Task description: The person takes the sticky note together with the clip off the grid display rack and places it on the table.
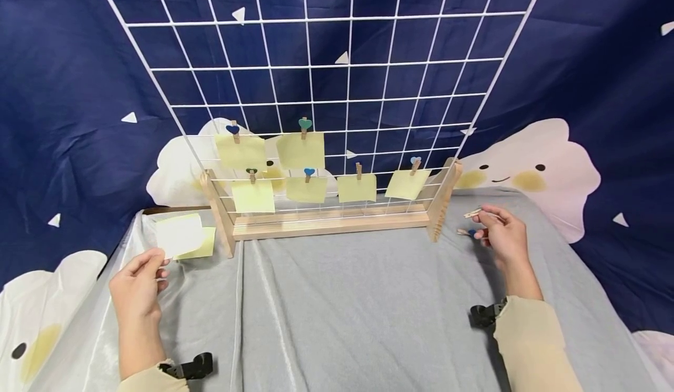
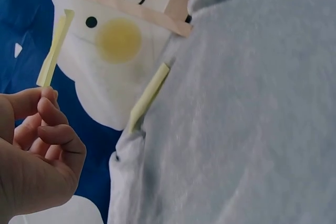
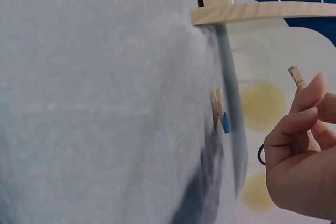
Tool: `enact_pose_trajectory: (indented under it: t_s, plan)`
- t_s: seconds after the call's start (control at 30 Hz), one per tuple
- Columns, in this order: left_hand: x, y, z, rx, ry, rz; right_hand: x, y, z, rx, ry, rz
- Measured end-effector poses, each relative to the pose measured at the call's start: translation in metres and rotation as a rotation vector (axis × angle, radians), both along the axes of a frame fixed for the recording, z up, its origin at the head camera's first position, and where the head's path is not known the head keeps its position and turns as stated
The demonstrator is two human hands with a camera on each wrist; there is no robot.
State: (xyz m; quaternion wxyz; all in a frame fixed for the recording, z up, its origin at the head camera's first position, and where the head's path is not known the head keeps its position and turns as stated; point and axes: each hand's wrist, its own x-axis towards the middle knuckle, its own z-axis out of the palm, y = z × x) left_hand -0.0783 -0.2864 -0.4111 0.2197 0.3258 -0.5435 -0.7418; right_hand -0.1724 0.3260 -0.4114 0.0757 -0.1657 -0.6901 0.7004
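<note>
A pale yellow note (image 1: 180, 237) stands up from the fingertips of the left hand (image 1: 137, 289), whose thumb and index finger pinch it at its lower left corner; most of the sheet extends above and to the right of the grip, and the left wrist view shows it nearly edge-on, clear of the cloth. The other fingers of that hand curl loosely below. Behind and just right of this note in the head view, more yellow paper (image 1: 206, 247) lies on the grey cloth (image 1: 342, 310). At the other side, a small wooden clothespin (image 1: 471, 213) is pinched between the thumb and index finger of the right hand (image 1: 504, 237), its free end sticking out past the fingertips toward the rack. A second clothespin (image 3: 217, 109), with a blue ornament, lies on the cloth near that hand, apart from its fingers in the right wrist view. Between the hands stands a white wire grid (image 1: 352, 18) on a wooden stand (image 1: 332, 229). Six hung notes (image 1: 239, 153) are clipped there, two above and four below, each with its own peg. Behind is a navy backdrop (image 1: 63, 88) with white triangles and smiling clouds.
</note>
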Motion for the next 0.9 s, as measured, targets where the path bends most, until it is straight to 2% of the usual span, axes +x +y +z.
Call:
enact_pose_trajectory:
  t_s: [0.07, 0.33, 0.57, 0.9]
  plan:
    - [0.001, -0.003, -0.003, -0.001, -0.015, -0.001, -0.001, 0.001, -0.002, 0.002, -0.005, 0.004]
    - [0.008, -0.011, -0.012, -0.027, -0.095, -0.075, -0.003, 0.005, -0.01, 0.052, -0.055, 0.031]
    - [0.013, -0.017, -0.02, -0.115, -0.19, -0.137, -0.004, 0.007, -0.016, 0.069, -0.066, 0.035]
    - [0.016, -0.026, -0.026, -0.13, -0.236, -0.165, -0.009, 0.006, -0.024, 0.105, -0.118, 0.009]
